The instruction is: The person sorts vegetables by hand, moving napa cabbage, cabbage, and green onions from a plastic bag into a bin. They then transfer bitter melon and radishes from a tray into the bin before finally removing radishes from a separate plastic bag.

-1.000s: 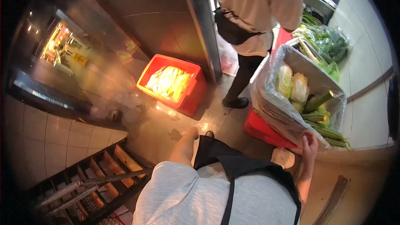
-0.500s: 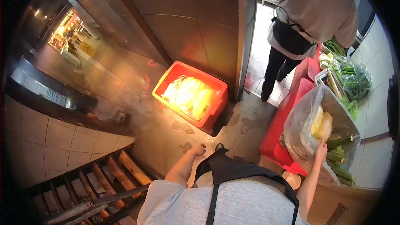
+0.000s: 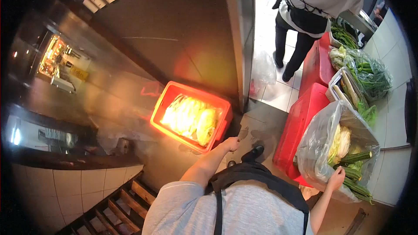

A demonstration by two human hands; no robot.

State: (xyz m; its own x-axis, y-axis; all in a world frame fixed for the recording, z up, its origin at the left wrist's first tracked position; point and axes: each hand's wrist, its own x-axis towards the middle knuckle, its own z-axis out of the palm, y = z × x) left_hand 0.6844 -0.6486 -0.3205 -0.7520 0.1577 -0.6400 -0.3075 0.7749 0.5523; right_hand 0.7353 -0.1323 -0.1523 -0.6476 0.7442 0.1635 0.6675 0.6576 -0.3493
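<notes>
My right hand (image 3: 337, 178) is closed at the near rim of a clear plastic bag (image 3: 310, 141), its fingers apparently pinching the plastic. The bag lines a tub with pale napa cabbage (image 3: 343, 141) and long green gourds (image 3: 357, 157) inside, just beyond my fingers. My left hand (image 3: 231, 143) hangs with curled fingers near the lower right corner of a red crate (image 3: 224, 126). Whether anything is in that hand is hidden. Brightly lit napa cabbages (image 3: 191, 117) fill the crate on the floor.
Red bins (image 3: 291, 135) line the right wall, with a tray (image 3: 342, 80) and bagged greens (image 3: 370, 74) behind. Another person (image 3: 320, 0) stands in the doorway. A plastic bag (image 3: 263, 69) lies by their feet. A dark slatted rack (image 3: 124, 202) is at lower left.
My left hand has moved right and forward, close to the crate. My right hand has shifted down the bag's rim, away from the cabbage. One foot has stepped forward; the other person stands farther off.
</notes>
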